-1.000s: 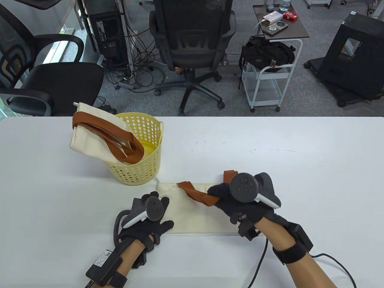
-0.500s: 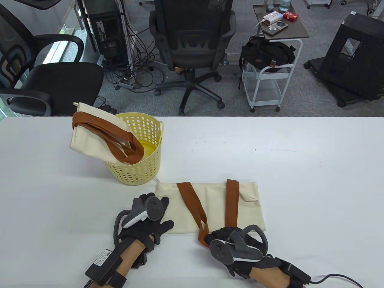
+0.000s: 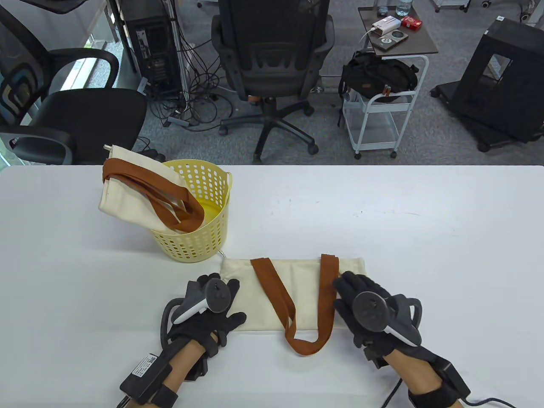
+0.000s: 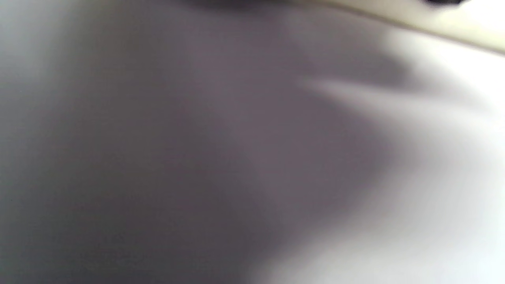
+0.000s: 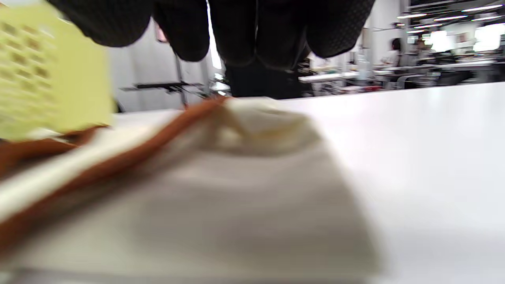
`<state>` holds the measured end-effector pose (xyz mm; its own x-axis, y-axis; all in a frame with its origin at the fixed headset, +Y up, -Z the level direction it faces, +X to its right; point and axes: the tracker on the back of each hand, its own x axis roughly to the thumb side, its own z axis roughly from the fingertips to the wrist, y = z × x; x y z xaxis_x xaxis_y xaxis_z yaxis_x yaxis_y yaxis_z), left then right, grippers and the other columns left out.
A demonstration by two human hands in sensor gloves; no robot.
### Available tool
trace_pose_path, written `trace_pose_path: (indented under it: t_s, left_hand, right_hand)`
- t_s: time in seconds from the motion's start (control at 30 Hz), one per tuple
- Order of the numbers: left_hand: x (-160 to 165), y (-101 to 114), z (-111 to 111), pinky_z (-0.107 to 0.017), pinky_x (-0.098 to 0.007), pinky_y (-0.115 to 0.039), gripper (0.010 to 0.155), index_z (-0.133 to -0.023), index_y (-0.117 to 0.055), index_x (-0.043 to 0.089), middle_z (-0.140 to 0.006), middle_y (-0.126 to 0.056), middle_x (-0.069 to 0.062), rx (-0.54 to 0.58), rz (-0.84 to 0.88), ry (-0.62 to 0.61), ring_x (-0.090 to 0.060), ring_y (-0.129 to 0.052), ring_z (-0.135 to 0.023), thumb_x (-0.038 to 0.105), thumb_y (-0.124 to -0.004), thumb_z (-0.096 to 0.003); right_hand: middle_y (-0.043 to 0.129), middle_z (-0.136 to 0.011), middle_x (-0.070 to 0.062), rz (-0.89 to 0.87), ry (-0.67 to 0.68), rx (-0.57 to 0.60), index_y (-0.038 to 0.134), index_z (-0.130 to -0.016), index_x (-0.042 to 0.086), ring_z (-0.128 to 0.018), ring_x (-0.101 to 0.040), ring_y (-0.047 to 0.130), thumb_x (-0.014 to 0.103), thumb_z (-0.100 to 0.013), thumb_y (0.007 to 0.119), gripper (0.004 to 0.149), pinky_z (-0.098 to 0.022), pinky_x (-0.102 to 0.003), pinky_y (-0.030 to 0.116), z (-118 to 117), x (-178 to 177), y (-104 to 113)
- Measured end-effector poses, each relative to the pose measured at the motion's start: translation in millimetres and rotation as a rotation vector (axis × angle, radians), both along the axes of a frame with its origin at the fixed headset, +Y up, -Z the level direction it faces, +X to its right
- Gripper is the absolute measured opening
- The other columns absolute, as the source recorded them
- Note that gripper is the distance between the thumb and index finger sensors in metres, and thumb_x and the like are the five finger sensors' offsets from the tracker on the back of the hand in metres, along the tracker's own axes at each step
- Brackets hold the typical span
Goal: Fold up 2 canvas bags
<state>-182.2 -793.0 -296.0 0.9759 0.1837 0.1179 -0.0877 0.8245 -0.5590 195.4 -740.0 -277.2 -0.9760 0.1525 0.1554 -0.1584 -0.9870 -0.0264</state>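
A cream canvas bag lies flat on the white table, folded into a band. Its brown handle loops across it and hangs past the near edge. My left hand rests flat, fingers spread, on the bag's left end. My right hand lies flat and open on the bag's right end beside the handle; its fingers show above the bag in the right wrist view. A second cream bag with brown handles hangs out of the yellow basket. The left wrist view is blurred.
The yellow basket stands on the table just behind the left end of the flat bag. Office chairs, a computer tower and a white cart stand on the floor beyond the table's far edge.
My right hand pulled the brown handle from the bag's top toward me over the near edge, let it go, then moved back up and laid flat on the bag's right end. My left hand stayed.
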Motion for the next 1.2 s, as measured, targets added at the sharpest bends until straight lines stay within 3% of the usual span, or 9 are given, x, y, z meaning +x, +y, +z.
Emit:
trace_pose_path:
  t_s: [0.3,0.43,0.57,0.7,0.73,0.9,1.03,1.13,1.2]
  left_hand:
    - [-1,0,0,-0.077,-0.057,-0.008,0.083,-0.104,-0.017,0.044,-0.111,0.001,-0.005,0.004,0.023,0.007,-0.036,0.003,-0.107,0.065,-0.067,-0.0410]
    - [-5,5,1,-0.078,-0.057,-0.012,0.090,-0.101,-0.005,0.039,-0.112,-0.002,-0.004,0.028,0.061,0.023,-0.036,-0.002,-0.109,0.064,-0.068,-0.0419]
    - [-15,13,4,-0.077,-0.065,-0.019,0.095,-0.100,0.000,0.032,-0.113,-0.004,-0.002,0.109,0.145,0.188,-0.039,-0.007,-0.110,0.065,-0.068,-0.0413]
    - [-20,2,-1,-0.073,-0.062,-0.004,0.093,-0.105,-0.015,0.022,-0.109,0.006,-0.007,-0.070,0.064,0.261,-0.041,0.009,-0.103,0.067,-0.067,-0.0408]
    - [-19,0,-1,-0.070,-0.060,0.003,0.095,-0.103,-0.007,0.024,-0.105,0.013,-0.006,-0.114,0.066,0.248,-0.039,0.018,-0.099,0.067,-0.066,-0.0417]
    - [-13,4,1,-0.068,-0.064,0.003,0.096,-0.105,-0.013,0.024,-0.109,0.007,-0.004,-0.065,0.132,0.239,-0.037,0.016,-0.101,0.064,-0.072,-0.0413]
    - [-13,15,4,-0.073,-0.063,-0.008,0.087,-0.106,-0.026,0.025,-0.115,-0.017,-0.003,0.027,0.231,0.295,-0.036,-0.001,-0.108,0.054,-0.079,-0.0434]
    - [-9,24,11,-0.079,-0.061,-0.024,0.080,-0.106,-0.033,0.029,-0.112,-0.045,-0.002,0.098,0.424,0.365,-0.035,-0.032,-0.112,0.046,-0.081,-0.0445]
    - [-6,31,13,-0.080,-0.054,-0.047,0.075,-0.105,-0.040,0.029,-0.105,-0.064,-0.001,0.149,0.498,0.394,-0.034,-0.063,-0.105,0.041,-0.083,-0.0438]
  right_hand:
    - [0.037,-0.115,-0.012,0.189,-0.020,-0.271,0.043,-0.106,0.027,-0.103,-0.042,0.056,0.051,-0.046,0.072,0.071,-0.073,-0.058,0.057,-18,5,-48]
    - [0.031,-0.115,-0.012,0.154,-0.036,-0.332,0.039,-0.106,0.025,-0.104,-0.041,0.047,0.050,-0.048,0.070,0.071,-0.075,-0.058,0.051,-19,7,-50]
    - [0.029,-0.114,-0.015,0.149,-0.039,-0.351,0.038,-0.106,0.025,-0.104,-0.042,0.045,0.049,-0.048,0.069,0.070,-0.075,-0.057,0.051,-19,6,-50]
    - [0.029,-0.113,-0.019,0.169,-0.039,-0.347,0.039,-0.106,0.024,-0.103,-0.045,0.045,0.049,-0.049,0.068,0.069,-0.074,-0.059,0.052,-19,2,-51]
    - [0.029,-0.113,-0.019,0.174,-0.044,-0.346,0.040,-0.106,0.024,-0.102,-0.046,0.045,0.049,-0.049,0.068,0.069,-0.074,-0.060,0.052,-19,2,-51]
    - [0.040,-0.113,-0.019,0.218,-0.132,-0.340,0.042,-0.106,0.032,-0.102,-0.049,0.050,0.053,-0.048,0.067,0.067,-0.073,-0.060,0.055,-16,-2,-49]
    - [0.039,-0.114,-0.018,0.212,-0.141,-0.347,0.041,-0.106,0.032,-0.102,-0.046,0.049,0.053,-0.048,0.066,0.067,-0.073,-0.059,0.054,-15,-2,-49]
    - [0.040,-0.113,-0.018,0.203,-0.144,-0.343,0.041,-0.106,0.032,-0.103,-0.044,0.049,0.054,-0.048,0.067,0.067,-0.074,-0.057,0.054,-16,-1,-50]
    - [0.041,-0.113,-0.017,0.207,-0.145,-0.338,0.042,-0.106,0.032,-0.103,-0.043,0.050,0.054,-0.048,0.067,0.068,-0.074,-0.056,0.054,-16,-2,-50]
